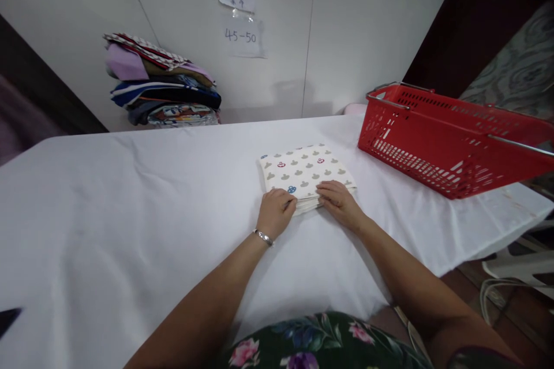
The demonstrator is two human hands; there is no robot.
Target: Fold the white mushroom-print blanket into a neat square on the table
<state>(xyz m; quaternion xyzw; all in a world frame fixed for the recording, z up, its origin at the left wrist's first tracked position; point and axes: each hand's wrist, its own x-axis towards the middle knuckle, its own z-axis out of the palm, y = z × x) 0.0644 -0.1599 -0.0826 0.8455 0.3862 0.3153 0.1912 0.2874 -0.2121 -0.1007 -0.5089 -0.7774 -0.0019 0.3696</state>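
A folded cream cloth (pixel 303 170) printed with small grey, red and blue shapes lies on the white-covered table (pixel 130 213). My left hand (pixel 276 210), with a silver bracelet at the wrist, has its fingers curled and pinches the cloth's near edge. My right hand (pixel 339 200) rests on the near right corner of the same cloth, fingers bent over the edge and gripping it.
A red plastic basket (pixel 450 138) with metal handles stands at the right end of the table. A stack of folded coloured fabrics (pixel 162 83) sits at the back left against the white wall. Two paper notes (pixel 240 17) hang on the wall. A white chair part shows at lower right.
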